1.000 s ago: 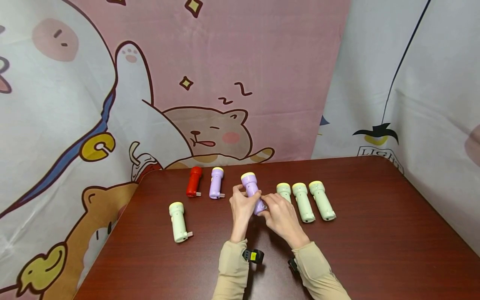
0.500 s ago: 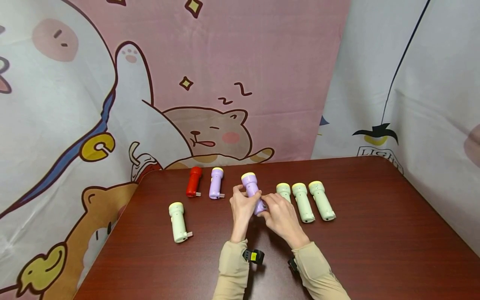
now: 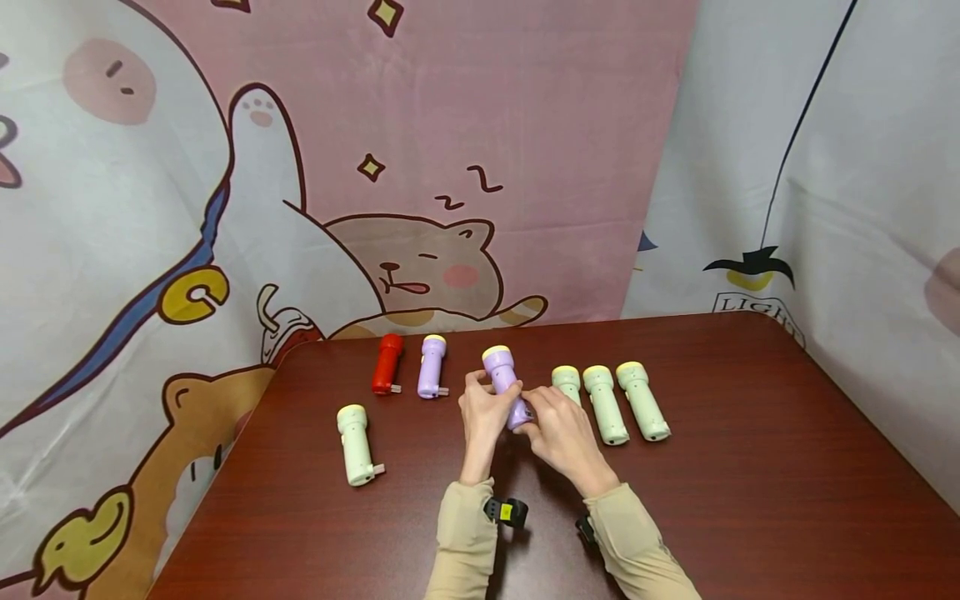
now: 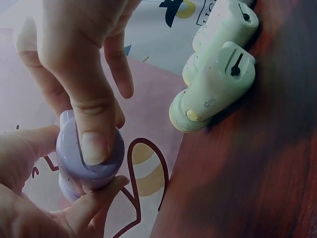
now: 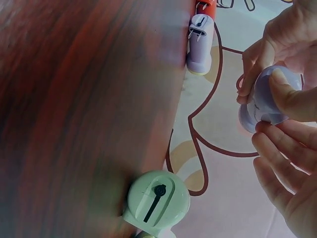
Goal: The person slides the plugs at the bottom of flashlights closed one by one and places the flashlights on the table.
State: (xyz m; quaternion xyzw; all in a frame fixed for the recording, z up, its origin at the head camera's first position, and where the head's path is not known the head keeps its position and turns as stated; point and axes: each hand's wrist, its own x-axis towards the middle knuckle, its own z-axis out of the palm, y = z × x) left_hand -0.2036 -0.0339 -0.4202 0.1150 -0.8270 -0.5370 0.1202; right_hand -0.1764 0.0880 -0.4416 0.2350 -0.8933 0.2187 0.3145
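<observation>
A purple flashlight point(image 3: 500, 367) with a pale yellow head is held at the middle of the table, its head pointing away from me. My left hand point(image 3: 486, 410) grips its barrel, thumb on top. At the tail end my right hand point(image 3: 566, 429) pinches it. In the left wrist view the right thumb point(image 4: 95, 146) lies across the slot in the flashlight's tail point(image 4: 110, 166). The right wrist view shows that thumb pressed on the purple end cap point(image 5: 266, 96), with the other right fingers point(image 5: 282, 153) underneath; the slot itself is covered.
Right of my hands lie several pale green flashlights point(image 3: 606, 408), one partly behind the right hand. To the left are a red flashlight point(image 3: 387, 364), another purple flashlight point(image 3: 432, 367) and a green flashlight point(image 3: 357, 446), all with plug prongs sticking out. A cartoon cloth hangs behind the brown table point(image 3: 300, 533).
</observation>
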